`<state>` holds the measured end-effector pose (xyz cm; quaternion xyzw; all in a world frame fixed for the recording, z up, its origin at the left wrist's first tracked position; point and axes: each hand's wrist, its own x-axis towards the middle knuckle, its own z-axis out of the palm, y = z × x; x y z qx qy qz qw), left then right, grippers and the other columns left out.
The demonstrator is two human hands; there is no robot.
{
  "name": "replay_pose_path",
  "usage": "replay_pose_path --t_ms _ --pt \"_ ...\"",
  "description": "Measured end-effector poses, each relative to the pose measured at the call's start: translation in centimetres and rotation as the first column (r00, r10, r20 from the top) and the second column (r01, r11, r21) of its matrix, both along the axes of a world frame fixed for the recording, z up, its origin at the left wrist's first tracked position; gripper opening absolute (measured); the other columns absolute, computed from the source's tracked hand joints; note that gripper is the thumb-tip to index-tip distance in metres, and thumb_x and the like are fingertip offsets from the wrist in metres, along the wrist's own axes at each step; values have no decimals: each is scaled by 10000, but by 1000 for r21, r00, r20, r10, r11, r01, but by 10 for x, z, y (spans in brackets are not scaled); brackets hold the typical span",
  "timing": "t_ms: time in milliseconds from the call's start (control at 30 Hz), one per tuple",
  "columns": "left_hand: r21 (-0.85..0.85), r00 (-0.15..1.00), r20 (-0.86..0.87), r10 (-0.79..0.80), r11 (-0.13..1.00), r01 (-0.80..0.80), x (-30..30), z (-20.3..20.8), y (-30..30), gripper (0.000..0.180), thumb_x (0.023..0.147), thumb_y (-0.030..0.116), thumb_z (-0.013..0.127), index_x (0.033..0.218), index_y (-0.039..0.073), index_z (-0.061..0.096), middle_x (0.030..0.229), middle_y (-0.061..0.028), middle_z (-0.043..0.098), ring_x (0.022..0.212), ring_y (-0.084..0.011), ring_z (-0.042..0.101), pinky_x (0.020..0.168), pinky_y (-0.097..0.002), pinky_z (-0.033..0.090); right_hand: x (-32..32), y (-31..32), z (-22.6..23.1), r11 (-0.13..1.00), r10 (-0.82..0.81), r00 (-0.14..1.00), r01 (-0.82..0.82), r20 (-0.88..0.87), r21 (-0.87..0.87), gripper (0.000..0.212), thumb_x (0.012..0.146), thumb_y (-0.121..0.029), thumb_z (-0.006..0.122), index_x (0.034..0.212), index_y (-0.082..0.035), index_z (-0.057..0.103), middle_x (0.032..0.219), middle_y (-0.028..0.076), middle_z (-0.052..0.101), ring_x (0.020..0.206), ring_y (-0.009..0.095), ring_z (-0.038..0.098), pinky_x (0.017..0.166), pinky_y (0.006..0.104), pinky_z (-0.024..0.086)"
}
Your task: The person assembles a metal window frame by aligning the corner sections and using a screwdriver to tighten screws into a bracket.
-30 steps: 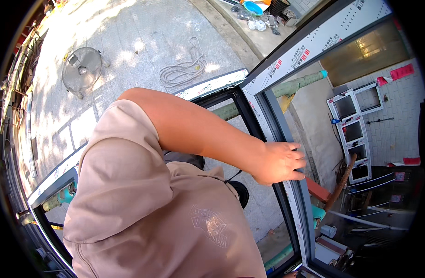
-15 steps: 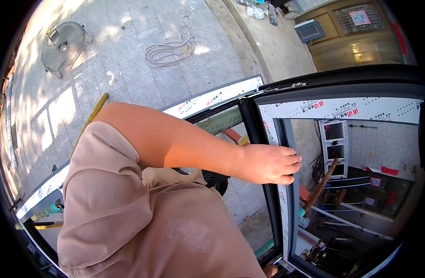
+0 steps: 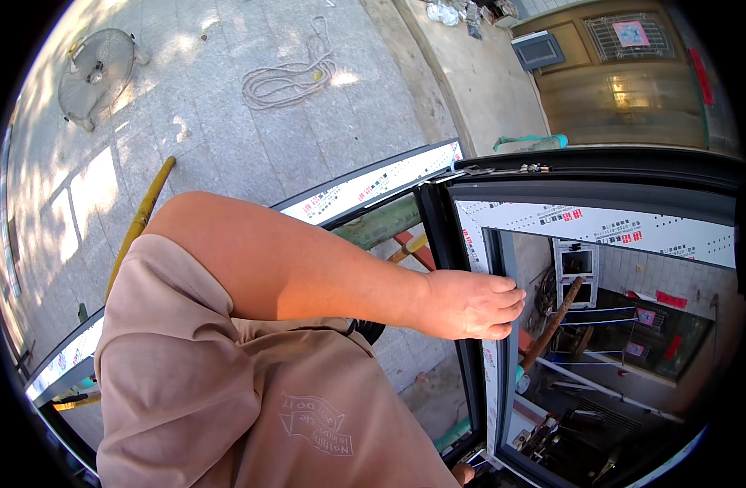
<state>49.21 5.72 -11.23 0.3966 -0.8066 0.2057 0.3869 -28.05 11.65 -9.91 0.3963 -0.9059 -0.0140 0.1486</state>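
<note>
My left arm reaches across from the left, and my left hand [image 3: 471,304] grips the upright edge of a dark window frame [image 3: 492,268] covered with white printed protective film. Its fingers curl over the inner edge, beside the glass pane [image 3: 625,325]; the thumb is hidden. A dark top rail [image 3: 633,168] with small metal hardware [image 3: 534,168] runs above this frame. Left of it, a second film-covered rail [image 3: 373,180] slants away. At the lower edge only a bit of skin shows, perhaps my right hand [image 3: 464,473]; its fingers cannot be made out.
On the grey paving lie a round fan [image 3: 96,77] and a coiled rope [image 3: 287,81]. A yellow pole [image 3: 141,228] stands left of my arm. Green tubes [image 3: 381,225] show behind the frame. A brown door [image 3: 621,89] is at the far right. The glass seems to mirror surroundings.
The view has tilted and shifted, so the frame's top rail sits lower in the picture. My left hand keeps its hold on the frame, and the elbow is slightly lower in view.
</note>
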Motion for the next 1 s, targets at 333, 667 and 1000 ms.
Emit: replay_pose_path --t_ms 333,667,1000 --pt "18 1000 2 -9 1000 9 1 1 1 410 1032 269 613 1362 33 675 1488 -192 679 1462 -344 607 1270 -470 425 -4 12 5 1000 -29 1000 29 -6 -10 563 1155 -414 537 1303 89 744 1182 314 800 1086 512 775 916 580 627" --pt "30 1000 -8 -3 1000 3 -1 1 1 414 1024 277 621 1354 35 682 1493 -183 679 1462 -342 609 1257 -457 433 -3 10 3 1000 -28 1000 28 1 3 553 1153 -405 540 1299 86 747 1183 314 800 1087 511 775 917 580 627" --pt "30 1000 -13 -3 1000 3 0 2 2 414 1027 279 621 1358 38 680 1500 -180 677 1473 -344 604 1263 -457 427 -5 10 6 999 -36 999 36 -1 -3 542 1151 -397 544 1295 83 750 1185 313 800 1088 510 775 919 581 626"
